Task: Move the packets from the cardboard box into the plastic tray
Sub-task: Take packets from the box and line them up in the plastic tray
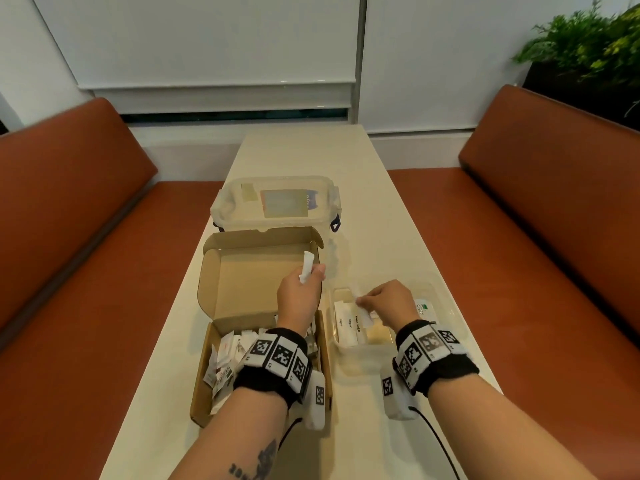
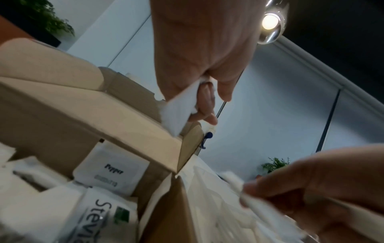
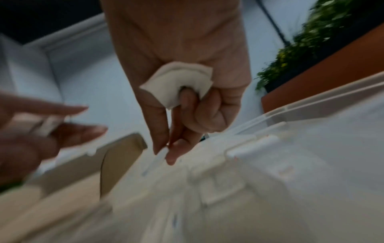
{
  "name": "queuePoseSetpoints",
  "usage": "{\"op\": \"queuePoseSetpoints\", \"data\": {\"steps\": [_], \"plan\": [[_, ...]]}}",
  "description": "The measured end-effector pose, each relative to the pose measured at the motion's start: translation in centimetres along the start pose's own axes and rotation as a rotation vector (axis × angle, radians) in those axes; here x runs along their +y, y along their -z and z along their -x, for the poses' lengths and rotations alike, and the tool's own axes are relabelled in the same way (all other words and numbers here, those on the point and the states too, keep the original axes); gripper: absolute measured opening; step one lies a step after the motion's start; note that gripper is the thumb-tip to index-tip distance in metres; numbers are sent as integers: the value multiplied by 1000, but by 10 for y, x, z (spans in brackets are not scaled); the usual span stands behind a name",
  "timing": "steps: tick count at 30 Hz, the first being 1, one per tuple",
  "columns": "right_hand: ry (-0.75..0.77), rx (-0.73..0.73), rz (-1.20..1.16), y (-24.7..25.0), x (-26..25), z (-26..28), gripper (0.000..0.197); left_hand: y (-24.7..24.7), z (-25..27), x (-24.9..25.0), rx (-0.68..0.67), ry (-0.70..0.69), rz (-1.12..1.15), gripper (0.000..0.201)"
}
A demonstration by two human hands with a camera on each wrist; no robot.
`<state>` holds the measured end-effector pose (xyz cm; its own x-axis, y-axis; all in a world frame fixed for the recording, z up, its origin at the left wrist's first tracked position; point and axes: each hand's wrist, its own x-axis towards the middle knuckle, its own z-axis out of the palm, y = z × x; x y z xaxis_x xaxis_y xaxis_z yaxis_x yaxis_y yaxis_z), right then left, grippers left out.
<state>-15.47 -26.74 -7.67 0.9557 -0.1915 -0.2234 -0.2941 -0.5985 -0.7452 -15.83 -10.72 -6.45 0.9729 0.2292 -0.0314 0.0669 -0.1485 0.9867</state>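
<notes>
An open cardboard box [image 1: 221, 344] sits at the table's near left with several white packets [image 1: 228, 355] in it, among them a Pepper packet [image 2: 112, 171] and a Stevia one [image 2: 104, 213]. My left hand [image 1: 301, 292] hovers over the box's right side and pinches a white packet [image 1: 307, 268] upright. Right of the box stands the clear plastic tray [image 1: 440, 299] with sugar sticks [image 1: 349, 323] lined up inside. My right hand [image 1: 384, 299] is over the tray and pinches a white stick packet [image 1: 362, 308]; a folded white packet [image 3: 180, 80] is also tucked in its palm.
A clear lidded plastic container [image 1: 277, 202] stands behind the box's raised lid [image 1: 256, 268]. The cream table [image 1: 304, 150] runs away from me between two orange benches [image 1: 69, 188]. A potted plant [image 1: 588, 43] sits at the far right.
</notes>
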Motion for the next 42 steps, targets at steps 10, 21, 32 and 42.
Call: {"op": "queuePoseSetpoints", "data": {"steps": [10,21,32,42], "plan": [[99,36,526,-47,-7,3,23,8,6,-7,36,20,-12,36],[310,-91,866,-32,-7,-3,32,11,8,-8,18,10,3,29],[261,-49,589,-20,-9,4,29,0,8,-5,-95,94,287,38],[335,-244,-232,-11,-44,36,9,-6,11,9,-77,141,567,45]]}}
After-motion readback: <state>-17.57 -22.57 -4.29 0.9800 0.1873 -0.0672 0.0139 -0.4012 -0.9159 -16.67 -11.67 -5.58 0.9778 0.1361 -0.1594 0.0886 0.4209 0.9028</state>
